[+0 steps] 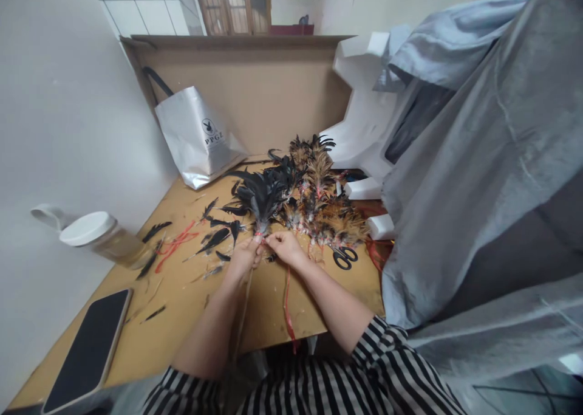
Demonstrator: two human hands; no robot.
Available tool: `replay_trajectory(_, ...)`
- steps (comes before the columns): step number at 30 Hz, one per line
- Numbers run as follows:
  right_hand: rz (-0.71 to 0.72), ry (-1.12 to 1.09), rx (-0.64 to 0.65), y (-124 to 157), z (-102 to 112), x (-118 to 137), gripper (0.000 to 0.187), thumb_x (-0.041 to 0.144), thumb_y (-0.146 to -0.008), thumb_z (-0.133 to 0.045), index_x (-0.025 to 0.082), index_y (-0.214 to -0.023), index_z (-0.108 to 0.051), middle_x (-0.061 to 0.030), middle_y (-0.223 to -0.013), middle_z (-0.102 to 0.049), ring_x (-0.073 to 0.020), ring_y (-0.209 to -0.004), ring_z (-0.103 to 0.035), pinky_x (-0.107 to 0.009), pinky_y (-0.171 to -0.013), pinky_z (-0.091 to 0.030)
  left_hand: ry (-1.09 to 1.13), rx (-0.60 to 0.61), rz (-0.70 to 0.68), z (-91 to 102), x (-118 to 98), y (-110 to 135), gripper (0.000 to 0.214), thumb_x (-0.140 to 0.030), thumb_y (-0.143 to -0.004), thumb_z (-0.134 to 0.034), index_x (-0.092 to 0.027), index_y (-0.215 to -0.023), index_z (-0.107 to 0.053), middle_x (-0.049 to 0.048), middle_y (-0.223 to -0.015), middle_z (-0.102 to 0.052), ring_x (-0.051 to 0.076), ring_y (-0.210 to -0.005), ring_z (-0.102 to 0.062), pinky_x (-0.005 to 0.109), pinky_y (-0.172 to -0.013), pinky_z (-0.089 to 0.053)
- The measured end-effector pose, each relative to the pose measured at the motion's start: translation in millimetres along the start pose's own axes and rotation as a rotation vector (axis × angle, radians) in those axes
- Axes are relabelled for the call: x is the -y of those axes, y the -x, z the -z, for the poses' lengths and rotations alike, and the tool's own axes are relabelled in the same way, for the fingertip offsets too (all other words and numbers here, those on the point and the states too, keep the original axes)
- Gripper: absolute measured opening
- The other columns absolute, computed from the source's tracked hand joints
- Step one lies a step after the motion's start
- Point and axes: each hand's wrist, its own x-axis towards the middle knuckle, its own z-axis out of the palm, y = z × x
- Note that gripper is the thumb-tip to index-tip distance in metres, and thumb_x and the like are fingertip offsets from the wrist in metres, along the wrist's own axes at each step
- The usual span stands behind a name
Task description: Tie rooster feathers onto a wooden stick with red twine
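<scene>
The left hand (pixel 244 254) grips the base of a glossy, fanned black feather bunch (pixel 260 196) just beyond it; the right hand (pixel 283 248) pinches its thin red tie (pixel 259 234). Fluffy brown bundles (pixel 344 220) lie beyond, rightward. Both forearms angle inward.

Pale wall (pixel 59 129), white tiles (pixel 157 17), brown table (pixel 159 324)

Clearance across the table (pixel 168 318). A lane runs between the phone (pixel 88 351) and the left forearm (pixel 207 324), loose black feathers (pixel 217 239) strewn beyond it. Between the forearms, a red ribbon (pixel 288 308) crosses the gap. The black feather bundle (pixel 260 199) blocks the way directly ahead; at right, scissors (pixel 345 257), brown feather bundles (pixel 339 217) and grey cloth (pixel 464 160) obstruct.
</scene>
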Motion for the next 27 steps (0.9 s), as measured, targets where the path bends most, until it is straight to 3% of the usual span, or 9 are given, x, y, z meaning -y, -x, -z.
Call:
replay_trajectory(3, 0.049, 0.125, 0.106, 10.6, 15.7, 2.3, 0.030, 0.031, -0.075, -0.049, 0.015, -0.052, -0.060, 0.0037, -0.044, -0.047, -0.0070, -0.043, -0.036, -0.019, -0.045, -0.026, 0.068, 0.007, -0.032, 4.4, -6.1, 0.3, 0.039, -0.050, -0.065, -0.063, -0.017, -0.067, -0.043, -0.0090, -0.045, -0.036, 0.002, -0.031, -0.023, 0.016, -0.032, -0.011)
replay_trajectory(6, 0.038, 0.274, 0.150, 24.4, 43.4, 6.0, 0.033, 0.033, -0.078, -0.048, 0.015, -0.055, -0.062, 0.0012, -0.049, -0.054, -0.0090, -0.047, -0.044, -0.020, -0.048, -0.029, 0.111, 0.010, -0.043, 6.4, -10.5, 1.7, 0.040, -0.049, -0.064, -0.065, -0.017, -0.066, -0.041, -0.0087, -0.047, -0.037, 0.001, -0.032, -0.023, 0.015, -0.032, -0.012)
replay_trajectory(9, 0.026, 0.527, 0.029, 35.0, 73.6, 10.5, 0.024, 0.029, -0.077, -0.050, 0.017, -0.067, -0.068, -0.0024, -0.066, -0.065, -0.0134, -0.061, -0.056, -0.022, -0.056, -0.035, 0.130, 0.002, -0.050, 5.7, -13.1, 3.9, 0.039, -0.048, -0.065, -0.065, -0.017, -0.067, -0.042, -0.0079, -0.049, -0.039, 0.001, -0.033, -0.025, 0.015, -0.033, -0.012)
replay_trajectory(12, -0.112, 0.869, -0.098, 38.6, 93.0, 13.9, 0.020, 0.030, -0.076, -0.052, 0.020, -0.078, -0.070, -0.0069, -0.079, -0.069, -0.0189, -0.076, -0.061, -0.024, -0.063, -0.038, 0.149, 0.010, -0.050, 4.1, -14.9, 5.8, 0.038, -0.047, -0.064, -0.066, -0.015, -0.072, -0.046, -0.0077, -0.051, -0.040, 0.001, -0.033, -0.025, 0.015, -0.033, -0.011)
replay_trajectory(17, -0.248, 1.167, -0.142, 34.4, 97.3, 16.2, 0.031, 0.038, -0.080, -0.048, 0.017, -0.088, -0.068, -0.0156, -0.091, -0.067, -0.0250, -0.085, -0.063, -0.030, -0.069, -0.042, 0.158, 0.003, -0.056, 4.2, -13.1, 4.9, 0.039, -0.047, -0.064, -0.066, -0.014, -0.077, -0.050, -0.0073, -0.051, -0.041, 0.001, -0.034, -0.025, 0.015, -0.033, -0.011)
replay_trajectory(24, -0.131, 1.172, -0.278, 14.0, 98.6, 34.5, 0.035, 0.043, -0.086, -0.040, 0.019, -0.093, -0.065, -0.0122, -0.090, -0.067, -0.0242, -0.088, -0.063, -0.031, -0.073, -0.043, 0.138, 0.026, -0.056, 5.1, -8.2, 2.1, 0.039, -0.048, -0.066, -0.065, -0.013, -0.078, -0.052, -0.0068, -0.051, -0.041, 0.001, -0.033, -0.026, 0.015, -0.033, -0.011)
replay_trajectory(27, -0.158, 1.171, -0.305, -5.7, 101.7, 38.2, 0.035, 0.042, -0.084, -0.041, 0.017, -0.093, -0.066, -0.0138, -0.091, -0.067, -0.0249, -0.088, -0.063, -0.031, -0.073, -0.044, 0.143, 0.020, -0.056, 5.0, -8.6, 1.6, 0.040, -0.049, -0.065, -0.065, -0.013, -0.077, -0.053, -0.0067, -0.051, -0.041, 0.001, -0.033, -0.025, 0.015, -0.033, -0.011)
